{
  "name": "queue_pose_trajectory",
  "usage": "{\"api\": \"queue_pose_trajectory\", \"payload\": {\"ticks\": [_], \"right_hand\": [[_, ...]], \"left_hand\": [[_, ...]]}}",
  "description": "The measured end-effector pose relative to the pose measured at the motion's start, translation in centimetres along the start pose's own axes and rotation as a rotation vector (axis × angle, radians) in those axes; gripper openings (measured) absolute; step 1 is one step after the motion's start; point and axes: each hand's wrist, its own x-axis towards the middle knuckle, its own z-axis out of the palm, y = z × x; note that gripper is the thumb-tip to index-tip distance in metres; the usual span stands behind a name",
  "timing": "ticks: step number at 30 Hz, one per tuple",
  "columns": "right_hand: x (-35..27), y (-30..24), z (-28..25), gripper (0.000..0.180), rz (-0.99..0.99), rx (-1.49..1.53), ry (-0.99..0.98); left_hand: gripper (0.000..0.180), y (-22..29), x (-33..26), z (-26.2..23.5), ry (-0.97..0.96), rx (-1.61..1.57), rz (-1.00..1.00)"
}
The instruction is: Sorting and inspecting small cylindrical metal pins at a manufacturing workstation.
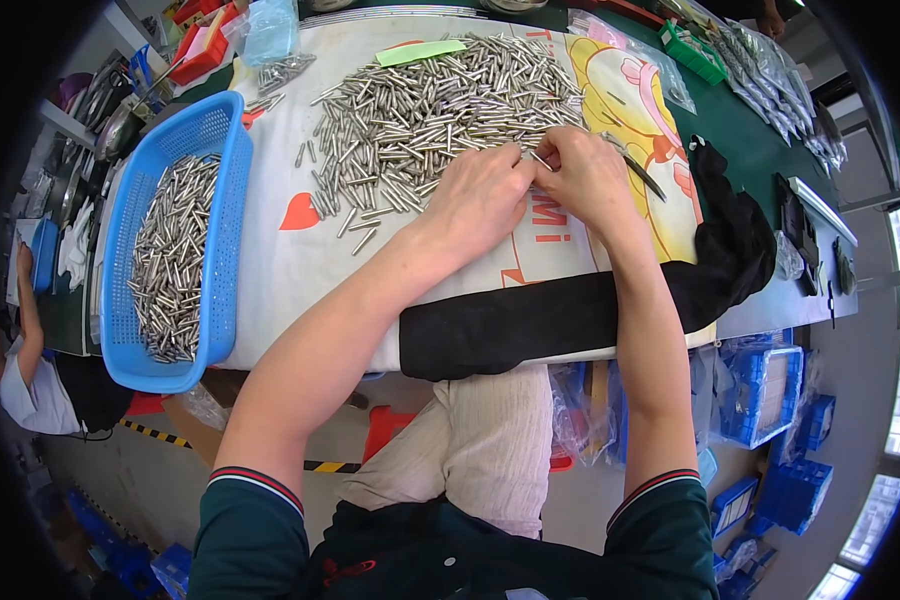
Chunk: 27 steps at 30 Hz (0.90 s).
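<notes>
Nearest the body, a black padded strip (530,325) lies along the front edge of the counter (760,150), on a white printed cloth (300,260). Just beyond it, the left hand (480,195) and the right hand (585,175) meet fingertip to fingertip, each grip narrow, pinched together on one small silvery metal pin (540,158). Touching the fingers and spreading away lies the heap of loose metal pins (420,110). Further left, a blue plastic basket (225,180) holds more pins.
</notes>
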Motion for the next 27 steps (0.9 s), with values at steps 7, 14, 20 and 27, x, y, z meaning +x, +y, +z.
{"api": "queue_pose_trajectory", "payload": {"ticks": [7, 14, 20, 27], "right_hand": [[0.05, -0.21, -0.26, 0.015, 0.018, 0.025, -0.049], [0.03, -0.06, -0.06, 0.013, 0.014, 0.027, -0.044], [0.10, -0.06, 0.11, 0.013, 0.003, 0.027, -0.043], [0.08, -0.08, 0.11, 0.012, -0.007, 0.057, -0.022]], "left_hand": [[0.009, 0.06, -0.05, -0.10, -0.023, 0.007, -0.016], [0.009, 0.00, -0.05, -0.01, -0.016, -0.001, -0.012], [0.009, -0.02, -0.12, -0.03, -0.030, 0.004, -0.027], [0.008, -0.09, -0.08, -0.01, -0.012, -0.005, -0.008]]}}
